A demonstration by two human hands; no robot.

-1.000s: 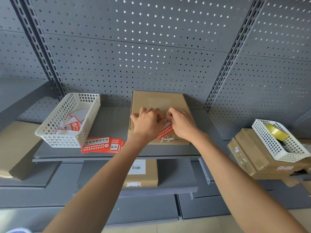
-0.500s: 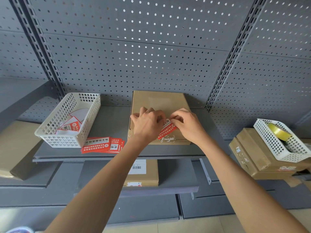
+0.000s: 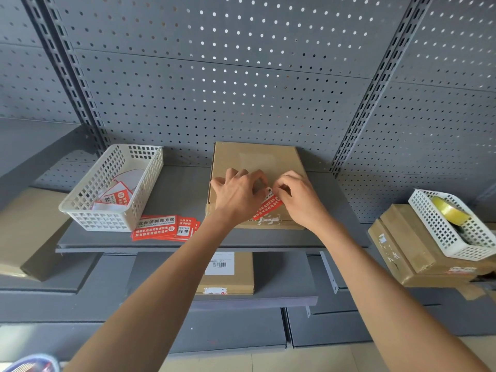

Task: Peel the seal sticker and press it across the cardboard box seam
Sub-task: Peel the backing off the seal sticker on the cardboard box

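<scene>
A flat brown cardboard box lies on the grey shelf in front of me. A red seal sticker with white print lies slanted over the box's near edge. My left hand rests on the box, fingers spread, its fingertips on the sticker's left side. My right hand pinches the sticker's upper end between thumb and forefinger. Both hands hide part of the sticker and the box's front seam.
A white mesh basket with peeled backings stands at the left, a stack of red stickers beside it. At the right, another basket with a yellow tape roll sits on cardboard boxes. A labelled box lies on the lower shelf.
My right hand has shifted right and up, uncovering more of the red sticker, and now pinches its upper end. My left hand has stayed on the box.
</scene>
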